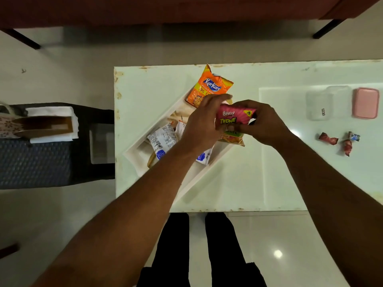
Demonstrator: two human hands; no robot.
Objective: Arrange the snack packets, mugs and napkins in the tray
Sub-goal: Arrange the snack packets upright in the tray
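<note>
A white tray (134, 149) lies at an angle on the white table (228, 183). An orange Kurkure packet (209, 88) rests on the tray's far end. White packets with printed backs (163, 139) lie inside the tray. Above the tray's right side both hands hold a pink Bingo packet (234, 118): my left hand (203, 125) grips its left edge, my right hand (263, 125) its right edge. Beneath it the lower end of another orange packet (233, 138) shows. No mugs are visible.
Three wrapped candies (339, 140) lie on the table at the right. Behind them stand a clear plastic container (325, 102) and a pink box (365, 102). A dark chair (51, 154) at the left carries a paper bag with white napkins (51, 125).
</note>
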